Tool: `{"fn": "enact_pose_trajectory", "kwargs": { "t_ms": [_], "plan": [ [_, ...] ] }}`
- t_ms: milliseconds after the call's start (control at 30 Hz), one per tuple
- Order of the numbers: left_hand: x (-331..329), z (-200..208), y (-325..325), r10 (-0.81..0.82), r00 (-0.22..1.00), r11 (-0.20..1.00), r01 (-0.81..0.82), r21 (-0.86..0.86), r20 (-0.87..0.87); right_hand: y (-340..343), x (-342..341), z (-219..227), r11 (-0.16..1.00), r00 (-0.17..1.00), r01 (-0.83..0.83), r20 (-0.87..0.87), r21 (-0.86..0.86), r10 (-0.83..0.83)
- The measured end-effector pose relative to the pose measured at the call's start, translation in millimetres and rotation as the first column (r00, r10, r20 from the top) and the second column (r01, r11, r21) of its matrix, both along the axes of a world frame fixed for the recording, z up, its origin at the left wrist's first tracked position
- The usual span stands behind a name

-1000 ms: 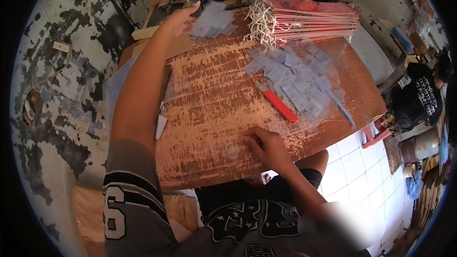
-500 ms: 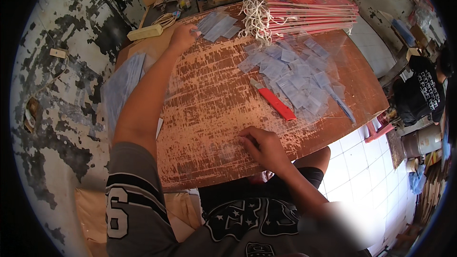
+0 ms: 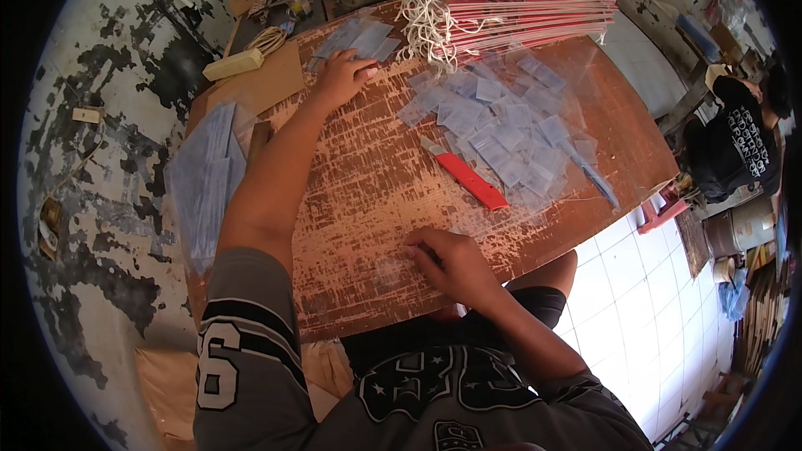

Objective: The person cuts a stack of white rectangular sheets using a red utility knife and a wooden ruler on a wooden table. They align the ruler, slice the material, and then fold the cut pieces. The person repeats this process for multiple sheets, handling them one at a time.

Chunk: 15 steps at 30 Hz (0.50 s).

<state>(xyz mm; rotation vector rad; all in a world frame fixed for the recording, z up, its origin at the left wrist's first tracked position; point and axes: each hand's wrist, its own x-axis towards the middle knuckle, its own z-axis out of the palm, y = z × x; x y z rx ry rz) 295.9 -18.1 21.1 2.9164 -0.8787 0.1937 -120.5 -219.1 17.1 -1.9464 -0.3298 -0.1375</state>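
Left grip (image 3: pixel 344 81) lying beside sheets (image 3: pixel 364 38)
It is resting released, the sheets lying near its 12 o'clock; the right grip (image 3: pixel 452 263) is sitting half-curled, a knife (image 3: pixel 472 181) lying at its 12 o'clock, and I cannot tell whether it is holding anything.

Your table top (image 3: pixel 359 175) looks like wood, its brown finish worn rough into paler streaks, while the small pieces (image 3: pixel 501 117) on it look like thin, smooth, see-through plastic with a faint gloss, as do the larger sheets (image 3: pixel 200 192) at its left edge. Your cutter (image 3: pixel 459 169) has a smooth red plastic handle (image 3: pixel 480 187) and a grey metal blade (image 3: pixel 430 145), and the bundle (image 3: pixel 535 7) beyond shows slick red faces and matt white cord (image 3: pixel 426 21). Your shirt (image 3: pixel 334 430) is matt grey cloth, the cardboard (image 3: pixel 277 79) dull brown, the wall (image 3: pixel 117 225) rough with flaking paint, the floor tiles (image 3: pixel 614 305) smooth
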Motion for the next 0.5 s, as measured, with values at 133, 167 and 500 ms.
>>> {"fn": "enact_pose_trajectory", "kwargs": {
  "t_ms": [133, 167, 500],
  "plan": [
    [8, -8, 2, 0.001, 1.000, 0.999, -0.001, -0.037, -0.009, 0, 1, -3, 1.000, 1.000, 0.000, 0.011, -0.015, 0.000],
    [11, -10, 5, -0.005, 1.000, 0.998, 0.004, -0.056, -0.024, 0, 1, -2, 1.000, 1.000, -0.002, 0.007, -0.016, 0.002],
    [17, -9, -7, 0.152, 0.987, 0.988, -0.153, -0.025, -0.054, 0, 1, -1, 1.000, 1.000, 0.002, 0.009, -0.022, -0.001]
  ]
}}
